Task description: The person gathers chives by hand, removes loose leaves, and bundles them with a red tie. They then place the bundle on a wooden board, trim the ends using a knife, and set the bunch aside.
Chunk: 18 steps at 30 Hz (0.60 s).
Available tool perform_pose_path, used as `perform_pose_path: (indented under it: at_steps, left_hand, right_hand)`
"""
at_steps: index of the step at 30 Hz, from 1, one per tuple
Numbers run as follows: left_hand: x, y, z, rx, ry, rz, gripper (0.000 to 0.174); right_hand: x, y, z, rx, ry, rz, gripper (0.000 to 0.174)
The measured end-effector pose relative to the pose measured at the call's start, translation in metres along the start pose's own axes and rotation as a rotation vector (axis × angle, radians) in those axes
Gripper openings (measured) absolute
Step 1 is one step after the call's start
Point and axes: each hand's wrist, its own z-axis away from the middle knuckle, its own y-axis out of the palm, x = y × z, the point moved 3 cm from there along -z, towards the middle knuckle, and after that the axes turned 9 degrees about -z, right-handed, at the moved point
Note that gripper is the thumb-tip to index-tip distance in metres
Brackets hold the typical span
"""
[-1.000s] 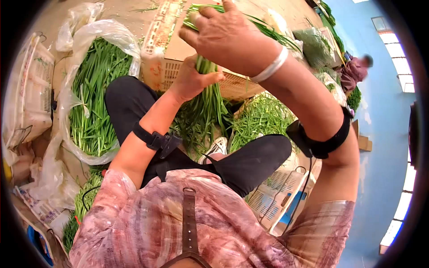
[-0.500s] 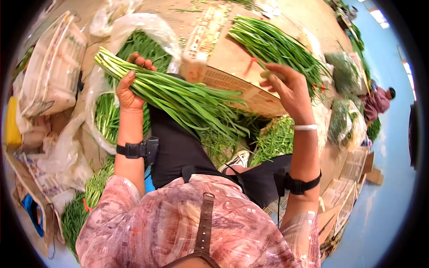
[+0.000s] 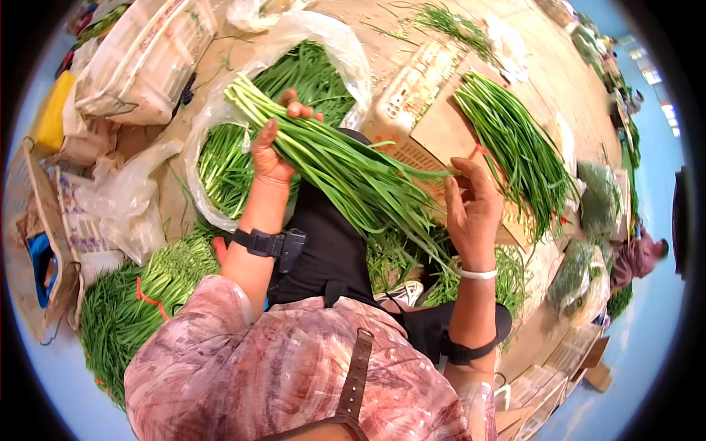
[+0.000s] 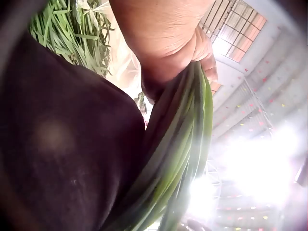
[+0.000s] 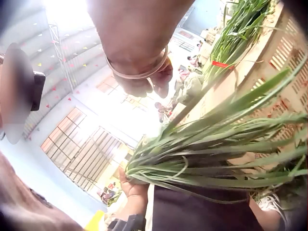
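Note:
A loose bunch of garlic chives [image 3: 342,173] lies across my left hand [image 3: 272,158], whose thumb and fingers curl around it near the pale stem ends. Its green leaves fan down to the right over the dark trouser leg. In the left wrist view the leaves [image 4: 185,130] hang from the grip. My right hand [image 3: 474,213] is at the leaf tips, fingers bent, thumb apart, one leaf tip overlapping the fingertips in the head view. Right of it, a chive bunch [image 3: 515,143] with red ties lies on cardboard [image 3: 445,121] over a crate.
An open plastic bag [image 3: 346,37] of chives stands beyond the left hand. Red-tied chives [image 3: 118,316] are piled at lower left. A white crate [image 3: 151,59] stands at upper left, filled clear bags [image 3: 599,195] at right. Another person [image 3: 638,257] sits by the blue wall.
The right hand has moved from over the cardboard to the leaf tips of the held bunch. The left hand has turned the bunch from upright to lying across. The head view has shifted left.

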Motion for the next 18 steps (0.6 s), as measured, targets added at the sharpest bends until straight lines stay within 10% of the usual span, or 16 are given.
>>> perform_pose_path:
  at_steps: [5, 10, 14, 18]
  left_hand:
    - [0.001, 0.003, -0.003, -0.035, 0.004, 0.053, 0.047]
    - [0.001, 0.051, -0.012, -0.147, 0.177, -0.178, 0.037]
    - [0.002, 0.128, -0.008, -0.103, 0.326, -0.318, 0.041]
    - [0.002, 0.198, 0.01, 0.106, 0.65, -0.507, 0.046]
  right_hand:
    - [0.061, 0.014, 0.001, 0.076, -0.296, 0.155, 0.019]
    - [0.049, 0.078, 0.046, 0.846, 0.241, -0.363, 0.069]
    - [0.03, 0.096, 0.046, 0.567, 0.443, -1.561, 0.09]
    - [0.084, 0.059, 0.024, 0.129, 0.206, -1.773, 0.083]
